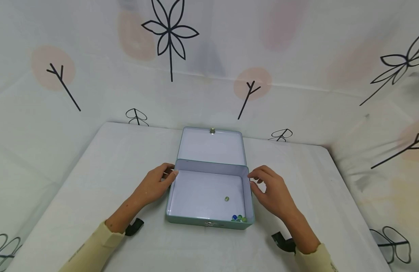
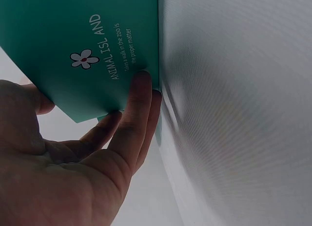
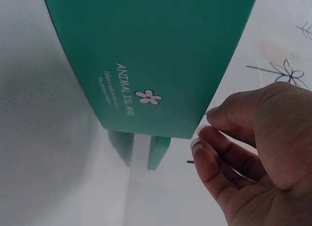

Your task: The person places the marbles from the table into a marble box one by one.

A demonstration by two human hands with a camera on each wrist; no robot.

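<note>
A shallow green tin box (image 1: 209,220) stands on the table, its lid (image 1: 213,146) swung back and its pale inside facing up. Inside, one green marble (image 1: 227,198) lies apart, while several blue and green marbles (image 1: 240,217) cluster at the front right corner. My left hand (image 1: 156,183) touches the left side near the back corner, thumb at the rim. The left wrist view shows extended fingers (image 2: 139,96) against the printed green wall (image 2: 83,21). At the opposite side my right hand (image 1: 271,190) stays by the rim, fingers loosely bent and holding nothing.
A white cloth covers the table (image 1: 128,151). Behind and beside it hang pale sheets (image 1: 209,98) with black plant drawings. Dark straps (image 1: 283,242) show at both wrists, below cream sleeves (image 1: 97,241).
</note>
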